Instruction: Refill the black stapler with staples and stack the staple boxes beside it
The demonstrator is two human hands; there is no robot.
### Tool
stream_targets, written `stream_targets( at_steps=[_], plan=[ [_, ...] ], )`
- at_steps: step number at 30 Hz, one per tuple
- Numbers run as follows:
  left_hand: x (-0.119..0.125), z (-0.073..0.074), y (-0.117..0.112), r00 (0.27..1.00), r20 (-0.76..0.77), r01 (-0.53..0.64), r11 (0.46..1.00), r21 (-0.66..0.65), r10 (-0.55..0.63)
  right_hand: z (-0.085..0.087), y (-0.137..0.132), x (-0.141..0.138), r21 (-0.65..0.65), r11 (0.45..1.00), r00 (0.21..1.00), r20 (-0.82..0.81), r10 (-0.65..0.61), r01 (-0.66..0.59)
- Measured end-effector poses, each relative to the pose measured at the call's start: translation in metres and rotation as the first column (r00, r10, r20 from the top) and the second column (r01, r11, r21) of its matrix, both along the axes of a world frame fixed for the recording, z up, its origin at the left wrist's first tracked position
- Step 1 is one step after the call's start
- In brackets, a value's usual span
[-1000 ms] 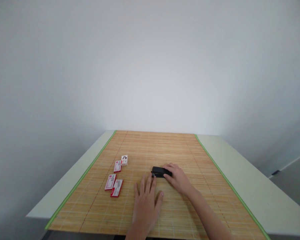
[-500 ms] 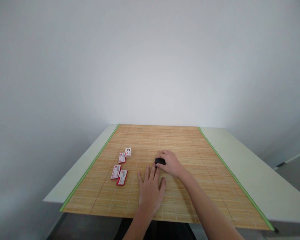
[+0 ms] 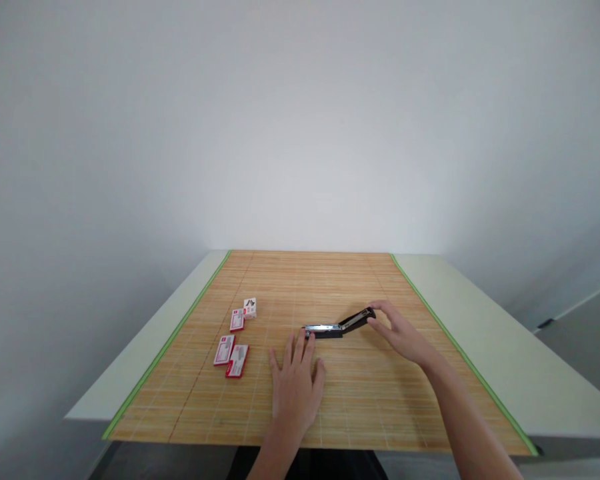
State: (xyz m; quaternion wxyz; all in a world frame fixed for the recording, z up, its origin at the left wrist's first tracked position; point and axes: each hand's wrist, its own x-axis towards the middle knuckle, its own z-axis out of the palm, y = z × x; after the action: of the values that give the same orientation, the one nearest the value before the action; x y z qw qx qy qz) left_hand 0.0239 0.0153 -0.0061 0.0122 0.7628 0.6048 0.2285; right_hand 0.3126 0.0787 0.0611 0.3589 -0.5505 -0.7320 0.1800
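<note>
Head view: stapler [image 3: 325, 332] is mid-mat, unfolded. Base lies flat on the mat [image 3: 360, 393]; lid [image 3: 357, 321] is folded back to the right of it, sloping up toward its free end. Shiny metal strip runs along the top of the base. Too small to tell whether staples sit in it.

Right hand [image 3: 400, 335]: thumb and fingers pinch the lid's free end, thumb on the near side. That end is partly covered by the fingertips; the fingers behind are hard to separate.

Left hand [image 3: 295, 387]: palm down, fingers spread and extended, not wrapped around anything. 2 fingertips overlap the base's left end and hide part of it. They look to be touching it; can't tell how hard they press. Whether the palm rests on the mat can't be told either.

Left of the hands, 4 small boxes on the mat, in 2 groups. Far group: white box [image 3: 250, 307] with a dark picture on top, right up against a red-edged box [image 3: 237, 319]. Near group: 2 more red-edged boxes [image 3: 237, 361], slightly offset and apparently touching. Print unreadable, contents hidden.

Table [image 3: 485, 340] shows past the mat's green edges. Both forearms and the dark clothing [image 3: 310, 465] below are cut off by the bottom edge.
</note>
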Motion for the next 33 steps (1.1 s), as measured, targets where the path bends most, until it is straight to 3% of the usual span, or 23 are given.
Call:
stream_targets(
  at_steps=[3, 6, 11, 14, 17, 21, 23, 25, 27, 30, 31, 33],
  plan=[
    [-0.001, 0.001, 0.0, 1.0, 0.004, 0.008, 1.0, -0.022, -0.008, -0.037, -0.011, 0.013, -0.084, 0.994, 0.989, -0.123, -0.08, 0.07],
    [-0.002, 0.003, 0.0, 1.0, 0.011, 0.016, 0.998, -0.057, -0.015, -0.06, -0.014, 0.013, -0.125, 0.99, 0.961, -0.261, -0.09, 0.058],
    [-0.003, 0.007, -0.001, 0.997, 0.044, 0.063, 0.994, -0.091, -0.06, -0.074, -0.016, 0.011, -0.122, 0.991, 0.9, -0.425, -0.1, 0.052],
    [-0.017, 0.01, -0.004, 0.994, 0.095, 0.048, 0.998, -0.039, -0.045, -0.076, -0.022, 0.011, -0.125, 0.989, 0.858, -0.498, -0.13, 0.077],
    [-0.053, 0.015, -0.011, 0.977, 0.153, -0.161, 0.985, 0.068, 0.149, -0.076, -0.027, 0.009, -0.124, 0.989, 0.815, -0.562, -0.137, 0.081],
    [-0.114, 0.017, -0.023, 0.829, 0.088, -0.559, 0.826, 0.076, 0.552, -0.074, -0.029, 0.006, -0.12, 0.984, 0.805, -0.566, -0.178, 0.133],
    [-0.135, 0.014, -0.028, 0.792, 0.022, -0.611, 0.791, 0.029, 0.61, -0.072, -0.029, 0.007, -0.117, 0.969, 0.805, -0.541, -0.245, 0.216],
    [-0.145, 0.009, -0.03, 0.811, -0.01, -0.585, 0.811, -0.015, 0.585, -0.071, -0.032, 0.009, -0.092, 0.934, 0.786, -0.515, -0.342, 0.345],
    [-0.142, 0.005, -0.029, 0.872, 0.014, -0.488, 0.871, -0.065, 0.489, -0.071, -0.04, 0.008, -0.056, 0.866, 0.733, -0.506, -0.454, 0.498],
    [-0.122, 0.006, -0.021, 0.973, 0.13, -0.165, 0.971, -0.176, 0.189, -0.07, -0.06, -0.007, -0.015, 0.775, 0.684, -0.461, -0.566, 0.631],
    [-0.112, 0.009, -0.017, 0.982, 0.173, -0.039, 0.978, -0.207, 0.076, -0.069, -0.067, -0.017, -0.011, 0.782, 0.704, -0.427, -0.568, 0.624],
    [-0.091, 0.014, -0.007, 0.965, 0.244, 0.152, 0.959, -0.238, -0.092, -0.065, -0.08, -0.04, -0.019, 0.859, 0.802, -0.348, -0.485, 0.512]
  ],
)
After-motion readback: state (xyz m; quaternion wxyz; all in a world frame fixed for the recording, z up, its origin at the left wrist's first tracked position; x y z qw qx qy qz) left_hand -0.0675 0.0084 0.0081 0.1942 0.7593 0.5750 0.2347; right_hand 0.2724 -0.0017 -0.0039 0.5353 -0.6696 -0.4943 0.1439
